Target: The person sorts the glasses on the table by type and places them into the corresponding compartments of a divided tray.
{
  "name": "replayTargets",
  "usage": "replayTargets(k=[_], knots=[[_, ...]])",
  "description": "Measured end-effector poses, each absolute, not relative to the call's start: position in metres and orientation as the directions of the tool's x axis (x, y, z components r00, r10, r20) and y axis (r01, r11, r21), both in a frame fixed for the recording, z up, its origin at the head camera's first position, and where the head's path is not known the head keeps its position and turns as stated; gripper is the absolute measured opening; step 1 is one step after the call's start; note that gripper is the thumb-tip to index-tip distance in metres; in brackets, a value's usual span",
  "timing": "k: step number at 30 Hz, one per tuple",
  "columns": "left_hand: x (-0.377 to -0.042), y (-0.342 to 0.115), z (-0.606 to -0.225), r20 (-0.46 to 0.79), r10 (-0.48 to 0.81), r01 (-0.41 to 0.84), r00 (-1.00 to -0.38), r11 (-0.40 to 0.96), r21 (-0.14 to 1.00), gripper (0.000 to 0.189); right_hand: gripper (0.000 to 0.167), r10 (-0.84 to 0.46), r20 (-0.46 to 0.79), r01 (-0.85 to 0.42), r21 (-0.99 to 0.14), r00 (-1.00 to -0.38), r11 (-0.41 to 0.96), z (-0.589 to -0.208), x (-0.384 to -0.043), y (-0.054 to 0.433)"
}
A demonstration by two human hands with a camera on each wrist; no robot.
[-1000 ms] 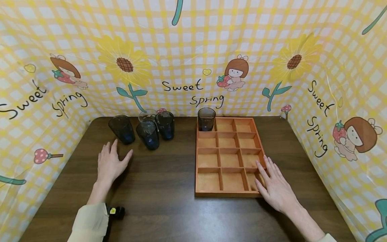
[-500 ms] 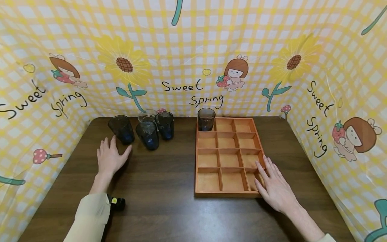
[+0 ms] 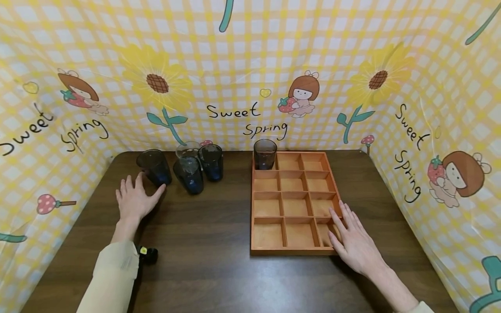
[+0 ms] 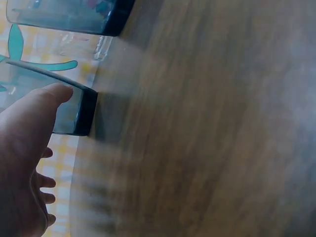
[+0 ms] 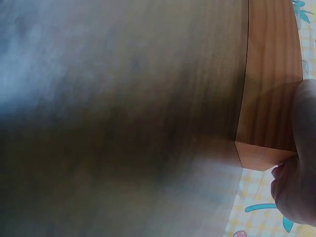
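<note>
On the left of the table, my left hand (image 3: 135,200) has its fingers and thumb spread at the near left side of a dark blue tumbler (image 3: 155,169). In the left wrist view the thumb overlaps that tumbler's (image 4: 74,111) side. Two more dark tumblers (image 3: 190,176) (image 3: 212,163) stand just to its right, a clear glass (image 3: 185,150) partly hidden behind them. My right hand (image 3: 358,248) rests on the right edge of a wooden compartment tray (image 3: 289,252), thumb and index finger over the near right compartments. Another dark tumbler (image 3: 265,154) stands upright in the tray's back left compartment.
The dark wooden table (image 3: 207,243) ends at a yellow checked cloth (image 3: 235,65) that rises at the back and both sides. A small black device (image 3: 148,255) is worn at my left wrist.
My left hand has shifted slightly left and forward along the leftmost tumbler. The head view has turned a little; the right hand keeps its place on the tray.
</note>
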State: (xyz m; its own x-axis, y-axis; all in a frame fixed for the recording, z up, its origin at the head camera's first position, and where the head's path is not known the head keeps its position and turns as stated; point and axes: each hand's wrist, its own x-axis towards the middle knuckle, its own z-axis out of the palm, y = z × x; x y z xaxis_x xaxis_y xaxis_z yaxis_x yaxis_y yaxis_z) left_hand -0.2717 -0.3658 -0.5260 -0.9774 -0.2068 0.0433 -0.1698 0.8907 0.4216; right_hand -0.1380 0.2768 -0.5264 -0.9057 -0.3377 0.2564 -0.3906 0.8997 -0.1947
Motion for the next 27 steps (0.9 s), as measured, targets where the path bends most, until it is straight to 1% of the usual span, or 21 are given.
replayTargets(k=[9,15,20,23,27], knots=[[-0.278,-0.371,-0.524,0.018,-0.179,-0.157,-0.984,0.904,0.397,0.12,0.068,-0.333,0.268,-0.39,-0.2,-0.904,0.899,-0.526,-0.138,0.276],[-0.286,-0.376,-0.518,0.039,-0.174,-0.141,-0.984,0.892,0.43,0.12,0.068,-0.335,0.268,-0.393,-0.206,-0.903,0.896,-0.527,-0.138,0.276],[-0.294,-0.373,-0.517,0.077,-0.171,-0.111,-0.982,0.86,0.497,0.116,0.068,-0.333,0.27,-0.392,-0.208,-0.903,0.896,-0.527,-0.138,0.276],[-0.296,-0.368,-0.518,0.095,-0.185,-0.098,-0.978,0.812,0.576,0.109,0.068,-0.331,0.265,-0.39,-0.21,-0.905,0.897,-0.527,-0.138,0.276],[-0.299,-0.363,-0.519,0.106,-0.21,-0.078,-0.972,0.71,0.699,0.099,0.068,-0.328,0.255,-0.384,-0.213,-0.909,0.898,-0.526,-0.138,0.275]])
